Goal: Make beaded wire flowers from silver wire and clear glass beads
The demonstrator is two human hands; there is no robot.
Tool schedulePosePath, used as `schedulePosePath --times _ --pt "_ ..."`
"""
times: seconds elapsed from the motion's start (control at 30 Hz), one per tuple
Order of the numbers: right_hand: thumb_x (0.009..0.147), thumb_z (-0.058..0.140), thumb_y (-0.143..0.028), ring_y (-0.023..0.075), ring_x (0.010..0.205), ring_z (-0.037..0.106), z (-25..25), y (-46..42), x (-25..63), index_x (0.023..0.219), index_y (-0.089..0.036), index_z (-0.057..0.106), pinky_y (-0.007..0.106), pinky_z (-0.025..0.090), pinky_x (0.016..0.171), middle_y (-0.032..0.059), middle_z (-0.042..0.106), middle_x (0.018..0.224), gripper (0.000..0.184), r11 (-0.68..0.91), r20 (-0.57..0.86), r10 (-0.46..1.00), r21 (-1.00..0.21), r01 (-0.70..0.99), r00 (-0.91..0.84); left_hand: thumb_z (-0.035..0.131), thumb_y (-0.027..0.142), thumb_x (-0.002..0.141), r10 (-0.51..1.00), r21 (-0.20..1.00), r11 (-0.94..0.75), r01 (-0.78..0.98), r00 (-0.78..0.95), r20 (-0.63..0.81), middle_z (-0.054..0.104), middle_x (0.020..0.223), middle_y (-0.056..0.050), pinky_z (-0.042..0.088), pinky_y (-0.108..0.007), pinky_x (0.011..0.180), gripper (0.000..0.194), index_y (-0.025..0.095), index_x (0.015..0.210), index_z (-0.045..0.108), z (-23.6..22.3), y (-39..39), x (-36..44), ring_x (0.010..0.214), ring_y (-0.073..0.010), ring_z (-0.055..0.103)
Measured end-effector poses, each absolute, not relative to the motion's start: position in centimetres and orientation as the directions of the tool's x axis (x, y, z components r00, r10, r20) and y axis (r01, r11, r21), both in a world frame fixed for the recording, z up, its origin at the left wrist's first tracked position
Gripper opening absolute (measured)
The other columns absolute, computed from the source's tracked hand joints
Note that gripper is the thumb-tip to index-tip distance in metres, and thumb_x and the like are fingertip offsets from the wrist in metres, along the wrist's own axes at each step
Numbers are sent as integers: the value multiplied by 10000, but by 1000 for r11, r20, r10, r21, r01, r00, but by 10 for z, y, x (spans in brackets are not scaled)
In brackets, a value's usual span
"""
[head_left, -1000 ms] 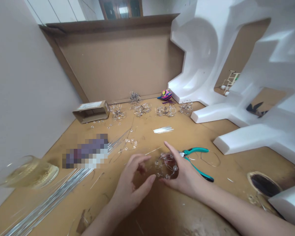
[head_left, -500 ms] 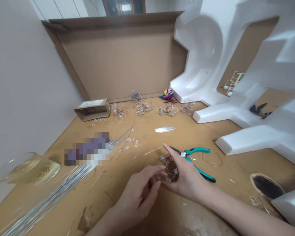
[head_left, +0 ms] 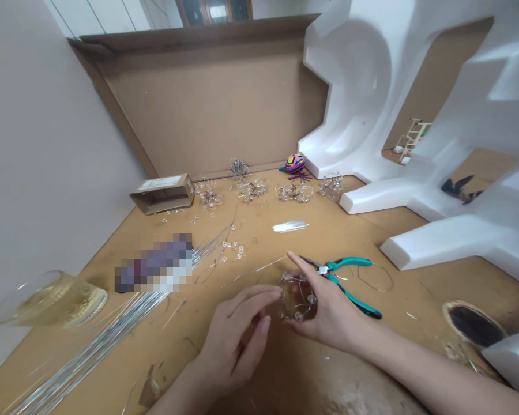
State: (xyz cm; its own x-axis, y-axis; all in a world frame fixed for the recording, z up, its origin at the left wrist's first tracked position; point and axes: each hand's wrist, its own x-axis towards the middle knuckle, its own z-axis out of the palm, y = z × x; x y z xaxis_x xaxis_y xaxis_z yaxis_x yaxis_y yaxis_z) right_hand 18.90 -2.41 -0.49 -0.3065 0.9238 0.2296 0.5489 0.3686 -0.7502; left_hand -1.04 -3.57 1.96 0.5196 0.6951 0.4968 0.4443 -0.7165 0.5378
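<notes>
Low in the middle of the frame, the person's right hand [head_left: 331,311] grips a small cage of bent wire strung with clear beads [head_left: 297,298], its fingers [head_left: 305,266] curved around the piece from the right side and its palm turned toward it. The left hand [head_left: 236,334] sits just to the left, half open and curled, with its fingertips [head_left: 273,293] at the cage's left edge; whether they touch it is hard to tell. Just behind the right hand lie teal-handled pliers [head_left: 348,281], with a thin wire loop [head_left: 374,278] beside their handles. Farther up the tan work board [head_left: 259,233] are a small bunch of cut wires [head_left: 289,226] and a few loose beads on wire [head_left: 232,249]. Along the far edge runs a row of similar wire-and-bead clusters [head_left: 251,189], with a brightly coloured toy [head_left: 295,164] behind them and a small cardboard box [head_left: 162,194] to their left. At lower left lies a long bundle of silver wire rods [head_left: 106,331], next to a blurred object [head_left: 155,264] and a tipped glass vessel [head_left: 49,300]. White foam packing [head_left: 350,98] fills the upper right.
</notes>
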Motion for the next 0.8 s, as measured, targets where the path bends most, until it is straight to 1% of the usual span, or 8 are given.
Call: schedulePosePath --times 0.13,0.23,0.37,0.5,0.6,0.7,0.8 --pt "621 663 -223 203 913 568 -5 -26 188 1394 -278 103 356 441 822 56 559 1076 957 395 246 909 -768 505 -337 425 128 812 585 424 -806 412 658 473 579 1152 -93 483 -306 824 354 222 1147 487 17 -31 -9 1012 -185 569" --pt "619 669 -230 207 911 565 -4 -26 189 1395 -274 112 359 446 816 62 559 1075 956 394 251 910 -770 502 -329 441 136 806 589 382 -807 450 651 479 598 1090 -93 492 -300 793 311 215 1101 500 16 -29 -10 959 -181 585" --pt "603 700 -280 198 897 558 -3 -25 191 1397 -283 94 349 459 794 59 562 1070 999 376 246 919 -782 497 -308 446 97 795 625 391 -781 488 606 492 591 1018 -67 483 -288 786 259 215 1013 518 18 -28 -15 924 -166 573" --pt "602 706 -287 194 898 555 -3 -24 192 1395 -303 90 353 462 786 46 560 1040 1004 342 215 931 -793 504 -293 450 88 790 659 438 -752 492 553 510 535 1092 -74 482 -274 778 309 215 1066 508 19 -29 -16 938 -161 549" --pt "597 708 -281 195 892 556 -2 -25 192 1394 -302 97 358 461 785 47 557 1021 1004 334 207 934 -798 501 -292 447 90 796 713 503 -700 507 451 537 506 1100 -74 482 -271 752 339 219 1107 482 19 -30 -15 852 -138 554" --pt "594 710 -277 185 878 556 -3 -25 191 1392 -299 97 346 462 780 40 551 997 1006 333 209 933 -808 486 -292 456 96 804 787 594 -612 523 326 524 536 945 -37 476 -254 703 276 219 1048 493 18 -29 -10 772 -122 554" --pt "595 711 -278 172 862 556 -3 -24 191 1387 -312 104 336 458 782 24 549 970 999 325 203 936 -811 487 -288 439 126 833 856 708 -515 483 248 454 552 810 -5 474 -236 662 185 219 977 508 14 -27 -6 720 -115 558"
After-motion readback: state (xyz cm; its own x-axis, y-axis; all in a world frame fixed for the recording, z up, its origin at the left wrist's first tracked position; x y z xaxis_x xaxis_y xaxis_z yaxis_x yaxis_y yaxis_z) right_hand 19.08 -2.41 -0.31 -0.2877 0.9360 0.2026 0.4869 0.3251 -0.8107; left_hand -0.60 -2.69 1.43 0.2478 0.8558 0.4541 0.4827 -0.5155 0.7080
